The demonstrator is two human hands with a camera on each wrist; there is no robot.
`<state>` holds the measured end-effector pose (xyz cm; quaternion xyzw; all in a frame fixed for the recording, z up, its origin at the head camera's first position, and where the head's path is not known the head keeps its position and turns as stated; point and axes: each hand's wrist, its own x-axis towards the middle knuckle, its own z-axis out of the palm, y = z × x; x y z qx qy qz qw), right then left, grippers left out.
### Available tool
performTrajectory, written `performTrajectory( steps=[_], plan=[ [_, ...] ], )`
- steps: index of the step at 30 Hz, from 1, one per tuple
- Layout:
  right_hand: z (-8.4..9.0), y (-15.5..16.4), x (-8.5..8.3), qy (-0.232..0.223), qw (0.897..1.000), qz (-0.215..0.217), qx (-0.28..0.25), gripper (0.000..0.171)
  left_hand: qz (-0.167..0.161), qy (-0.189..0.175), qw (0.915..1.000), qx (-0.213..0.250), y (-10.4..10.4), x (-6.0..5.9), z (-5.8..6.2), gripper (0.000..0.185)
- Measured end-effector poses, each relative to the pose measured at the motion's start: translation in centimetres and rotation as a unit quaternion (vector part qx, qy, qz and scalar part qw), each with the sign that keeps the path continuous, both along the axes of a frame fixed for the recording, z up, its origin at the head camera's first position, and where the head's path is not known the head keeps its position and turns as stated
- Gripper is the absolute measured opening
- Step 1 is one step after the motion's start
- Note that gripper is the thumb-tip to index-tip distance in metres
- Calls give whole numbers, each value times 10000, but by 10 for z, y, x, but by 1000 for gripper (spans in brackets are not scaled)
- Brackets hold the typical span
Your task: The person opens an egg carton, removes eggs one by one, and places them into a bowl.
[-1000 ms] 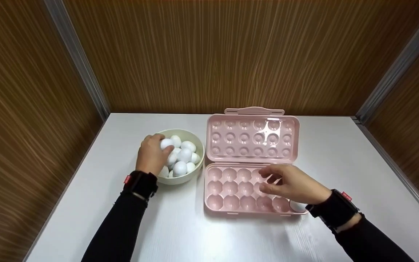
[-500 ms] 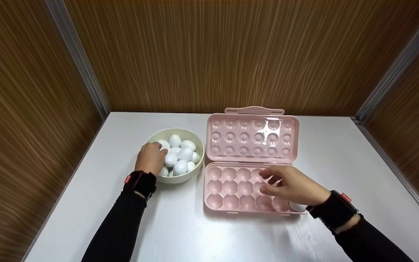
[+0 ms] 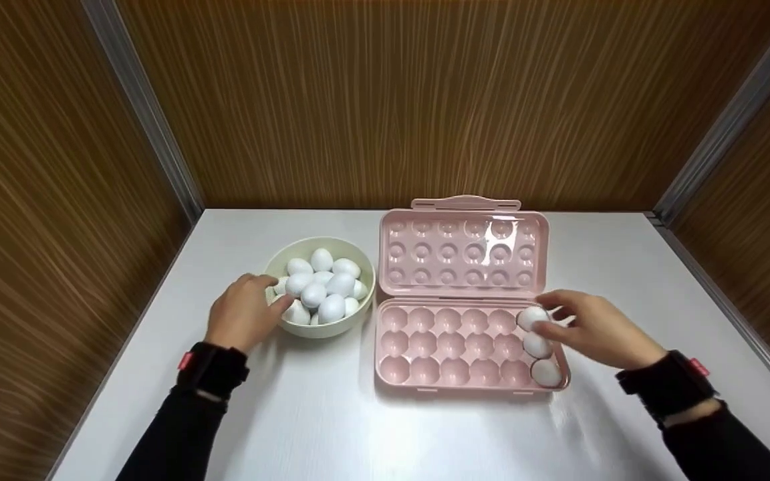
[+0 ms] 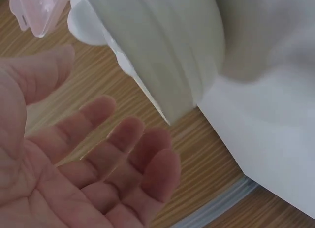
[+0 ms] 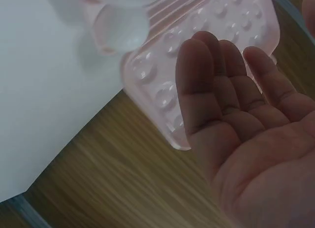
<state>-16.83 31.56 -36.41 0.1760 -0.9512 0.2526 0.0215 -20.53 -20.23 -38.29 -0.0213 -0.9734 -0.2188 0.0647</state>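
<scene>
A pale green bowl (image 3: 318, 332) heaped with white eggs (image 3: 331, 308) stands on the left of the table. My left hand (image 3: 244, 312) is at the bowl's left rim, fingers spread and relaxed; the left wrist view shows an empty palm (image 4: 54, 188) beside the bowl's wall (image 4: 162, 46). To the right lies a pink egg carton (image 3: 438, 389) with its lid (image 3: 465, 287) folded back. Three white eggs (image 3: 546, 373) fill its rightmost column. Beside that column my right hand (image 3: 602, 329) holds nothing, its thumb overlapping the eggs in the head view.
White tabletop (image 3: 358, 434) surrounds the bowl and carton. Wood-grain panels (image 3: 425, 100) rise at the back and both sides, with metal strips (image 3: 151, 107) at the corners. The lid's clasp flap (image 3: 467, 203) points toward the back panel.
My left hand has drawn back from among the eggs toward the lower left, leaving the egg it was on in the bowl. My right hand has shifted right, uncovering the carton's right column.
</scene>
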Motion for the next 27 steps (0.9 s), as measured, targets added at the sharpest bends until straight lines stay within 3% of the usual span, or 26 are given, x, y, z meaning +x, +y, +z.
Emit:
performTrajectory(
  steps=[7,14,20,27],
  plan=[
    [-12,44,-4,66,9944,-934,490,58,-224,-469,9984,-240,-27,22,-6,61],
    [-32,72,-5,125,9806,-1490,1265,82,-224,-479,9978,-401,-38,27,-16,78],
    [-36,81,-8,-488,9719,-1821,1411,100,-108,-536,9981,-301,-44,28,-23,86],
    [-39,87,-8,-1064,9656,-1842,1497,112,7,-538,9976,-442,-49,30,-26,92]
  ],
)
